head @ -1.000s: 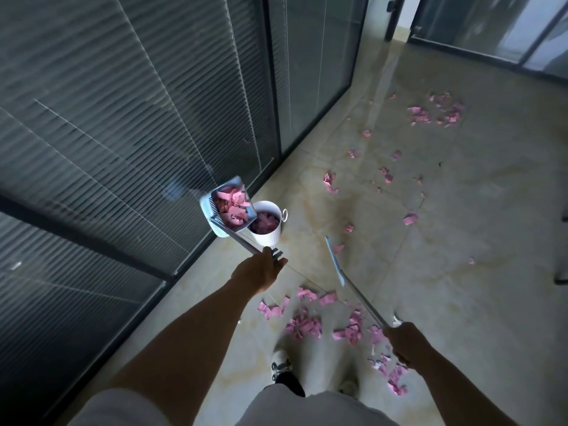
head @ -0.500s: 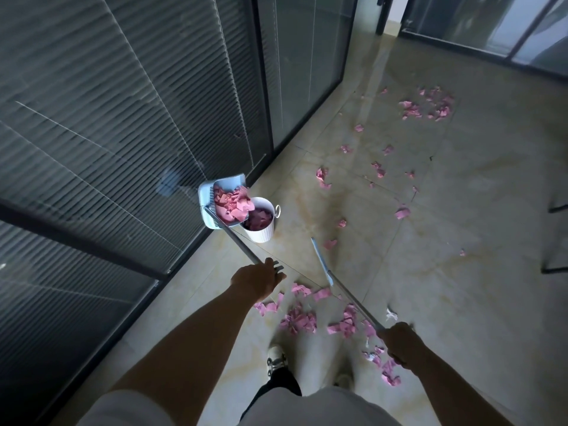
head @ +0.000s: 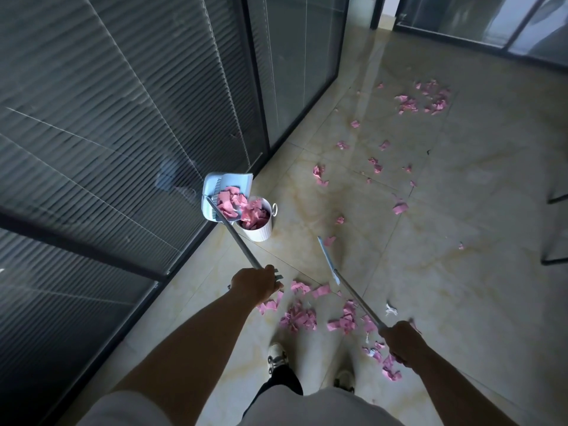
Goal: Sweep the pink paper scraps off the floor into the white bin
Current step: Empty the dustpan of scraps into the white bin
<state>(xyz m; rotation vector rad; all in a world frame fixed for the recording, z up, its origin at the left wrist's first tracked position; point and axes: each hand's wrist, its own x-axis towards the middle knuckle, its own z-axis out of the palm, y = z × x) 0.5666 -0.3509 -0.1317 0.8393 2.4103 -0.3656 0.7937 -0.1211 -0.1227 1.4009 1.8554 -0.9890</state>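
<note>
Left hand (head: pixel 257 285) grips dustpan (head: pixel 226 196) handle; right hand (head: pixel 399 342) grips broom (head: pixel 329 260) handle.
Head view: dustpan tilted over bin (head: pixel 257 229), pink scraps (head: pixel 299 318) sliding from pan into bin, which stands near glass wall (head: pixel 123 118). More scraps lie on floor (head: pixel 461 272) around shoes (head: pixel 276 358) and scattered farther off. No legible writing.

The tilted pale-blue plastic dustpan (head: pixel 226 195) hides the round white bin's (head: pixel 257 231) left rim; black metal frames (head: pixel 557 229) run off the right edge.
</note>
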